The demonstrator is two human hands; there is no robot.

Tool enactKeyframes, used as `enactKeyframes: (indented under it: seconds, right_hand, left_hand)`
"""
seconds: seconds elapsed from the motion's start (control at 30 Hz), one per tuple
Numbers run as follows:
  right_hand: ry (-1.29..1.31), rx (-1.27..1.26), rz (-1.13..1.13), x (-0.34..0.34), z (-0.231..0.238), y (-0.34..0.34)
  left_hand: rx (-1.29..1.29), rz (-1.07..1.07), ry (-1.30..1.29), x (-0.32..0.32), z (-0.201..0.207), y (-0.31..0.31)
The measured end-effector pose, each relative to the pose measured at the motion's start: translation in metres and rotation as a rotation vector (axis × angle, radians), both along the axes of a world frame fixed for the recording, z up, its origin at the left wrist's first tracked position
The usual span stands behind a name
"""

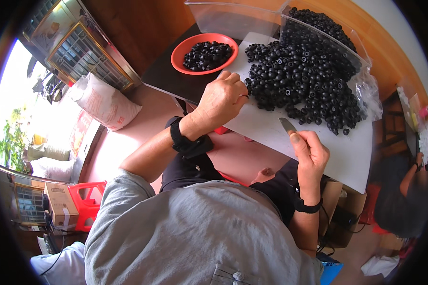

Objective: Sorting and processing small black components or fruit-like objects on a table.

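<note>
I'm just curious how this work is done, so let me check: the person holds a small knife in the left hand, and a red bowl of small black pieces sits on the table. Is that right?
Not quite: the head view shows the small knife in the right hand, not the left hand.
</note>
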State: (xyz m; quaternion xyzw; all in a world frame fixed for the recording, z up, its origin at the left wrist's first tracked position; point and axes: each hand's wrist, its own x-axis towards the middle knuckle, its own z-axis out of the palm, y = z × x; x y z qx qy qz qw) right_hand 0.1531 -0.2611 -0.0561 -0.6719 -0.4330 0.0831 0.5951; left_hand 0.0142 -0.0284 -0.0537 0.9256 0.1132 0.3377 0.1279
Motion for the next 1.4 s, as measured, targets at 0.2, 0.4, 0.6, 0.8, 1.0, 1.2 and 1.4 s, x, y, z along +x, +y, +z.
enactKeyframes:
  seconds: [0.2, 0.4, 0.6, 0.8, 1.0, 1.2, 1.4]
  right_hand:
    - [-0.015, -0.001, -0.010, 0.000, 0.000, 0.000]
    - [-0.010, 0.003, 0.000, 0.001, -0.002, 0.000]
    - [0.004, -0.006, -0.011, 0.002, 0.000, 0.001]
    - [0.036, -0.039, -0.023, 0.000, 0.004, 0.006]
    - [0.026, -0.066, -0.027, 0.000, 0.007, 0.006]
    - [-0.062, -0.128, -0.046, -0.002, 0.009, 0.009]
    - [-0.164, -0.163, -0.069, -0.003, 0.011, 0.012]
  left_hand:
    - [0.223, 0.038, 0.106, 0.002, 0.003, -0.006]
    - [0.060, -0.038, 0.037, -0.003, 0.007, -0.007]
    - [-0.975, -0.214, 0.056, -0.012, 0.021, -0.038]
    - [-1.421, -0.450, -0.068, -0.008, 0.009, -0.048]
    - [-1.488, -0.472, -0.091, 0.002, 0.006, -0.055]
    - [-1.525, -0.541, -0.185, 0.003, -0.006, -0.056]
    - [-1.425, -0.491, -0.139, 0.000, -0.006, -0.056]
